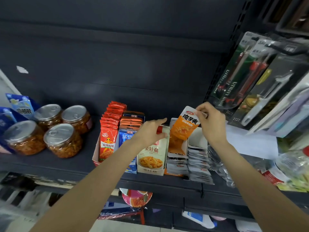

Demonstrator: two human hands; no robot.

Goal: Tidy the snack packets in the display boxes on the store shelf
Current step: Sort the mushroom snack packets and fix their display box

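Orange packet (185,126) first: I pinch its top corner between thumb and fingertips of my right hand (210,121), holding it upright and lifted, its lower end dipping into the orange display box (177,144) where more of the same kind lie. Just left of it stands the cream display box (152,156) of mushroom snacks; my left hand (150,131) rests on its top edge, thumb curled against the box's front, forefinger stretched out towards the back, steadying it. Farther left are a blue box (127,134) and a row of red packets (108,136) standing in their own box. To the right of the orange box, silver packets (199,163) lie in loose, overlapping stacks that spill towards the front lip of the shelf (50,163). Jars with metal lids (61,139) sit well apart at the left, and carded knives (234,81) hang at the right. I judge I am mid-way through re-seating this one packet. Next it needs lowering straight into its box, face forward, in line with its fellows, while my left hand keeps the neighbouring box from shifting; the silver stacks look like the untidiest part left.
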